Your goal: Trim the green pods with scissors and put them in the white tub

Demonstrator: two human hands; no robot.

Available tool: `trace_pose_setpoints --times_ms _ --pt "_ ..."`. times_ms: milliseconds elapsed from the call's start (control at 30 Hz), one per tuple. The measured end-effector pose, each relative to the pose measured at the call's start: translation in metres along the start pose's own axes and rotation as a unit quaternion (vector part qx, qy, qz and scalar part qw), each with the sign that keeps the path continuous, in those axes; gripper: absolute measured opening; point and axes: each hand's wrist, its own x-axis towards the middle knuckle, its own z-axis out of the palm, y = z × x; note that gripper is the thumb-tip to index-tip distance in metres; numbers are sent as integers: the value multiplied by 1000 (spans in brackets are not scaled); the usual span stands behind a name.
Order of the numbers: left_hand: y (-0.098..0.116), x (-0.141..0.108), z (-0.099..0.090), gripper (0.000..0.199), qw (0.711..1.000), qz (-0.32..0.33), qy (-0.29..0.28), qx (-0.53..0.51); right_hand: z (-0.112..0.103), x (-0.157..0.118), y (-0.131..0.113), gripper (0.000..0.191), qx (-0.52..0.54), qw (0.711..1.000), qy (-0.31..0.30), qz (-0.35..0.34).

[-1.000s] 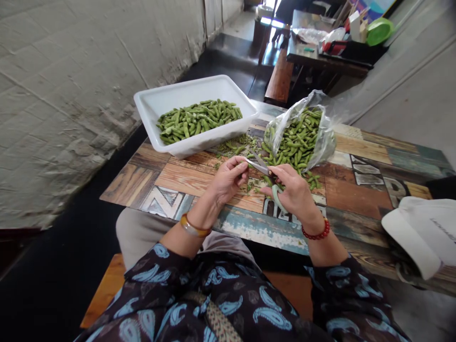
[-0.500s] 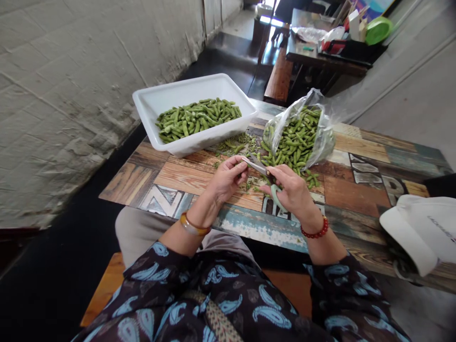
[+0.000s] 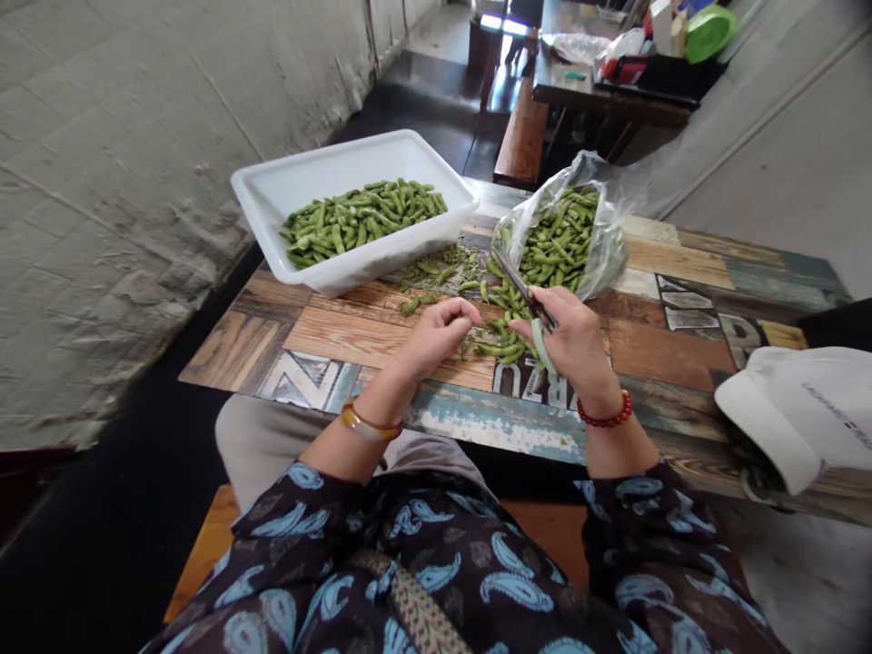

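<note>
My right hand (image 3: 570,338) is closed around a pair of scissors (image 3: 521,286) with pale green handles. Their blades point up and away, towards the loose green bean pods (image 3: 504,341) on the table. Left of them, my left hand (image 3: 444,334) is held low over the table with its fingers curled and pinched together; whatever may be between them is hidden. Beyond my hands, more pods (image 3: 559,238) spill from a clear plastic bag (image 3: 611,241) lying on its side. A white tub (image 3: 255,204) at the back left holds a heap of green pods (image 3: 364,218).
Small green trimmings (image 3: 446,263) lie between the tub and the bag on the patterned table (image 3: 681,354). A white cap (image 3: 804,409) rests at the right edge. Farther back are a wooden bench (image 3: 523,136) and a second table (image 3: 579,77) with items on it.
The scissors have moved away from my left hand, their blades swinging from pointing left to pointing up and away. My left fingers have curled in further. The whole view has shifted slightly.
</note>
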Motion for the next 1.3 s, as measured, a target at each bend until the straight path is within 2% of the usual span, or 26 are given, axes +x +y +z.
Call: trace_pose_setpoints --times_ms 67,167,233,300,333,400,533,633,733,900,1067,1300 --pt "-4 1 6 7 978 71 -29 194 -1 1 0 35 -1 1000 -1 -3" --pt "-8 2 16 8 897 143 -80 411 -1 1 -3 34 -4 1000 -11 0" --pt "-9 2 21 10 853 157 -105 486 0 1 -4 33 -5 1000 -15 -2" --pt "-9 1 23 12 833 164 -119 515 1 0 -4 32 -7 1000 -15 -7" --pt "-9 2 23 12 834 166 -117 513 2 0 -4 32 -7 1000 -15 -9" --pt "-9 3 20 8 861 172 -96 469 2 0 -3 32 -9 1000 -14 -9" --pt "-10 8 6 8 954 148 -12 259 1 0 -2 34 -3 1000 -22 -10" --pt "-10 10 -5 14 988 101 25 113 1 0 -2 35 17 999 -43 -10" --pt "-11 10 -10 21 994 90 25 52 2 0 -3 38 48 996 -75 -14" --pt "-8 7 -10 27 993 99 4 67 3 -1 -5 42 67 990 -122 -24" --pt "-1 5 -9 28 985 138 -10 101 2 -1 -7 45 63 989 -128 -38" --pt "3 4 -12 22 974 158 -27 159 1 -1 -9 45 55 989 -131 -51"
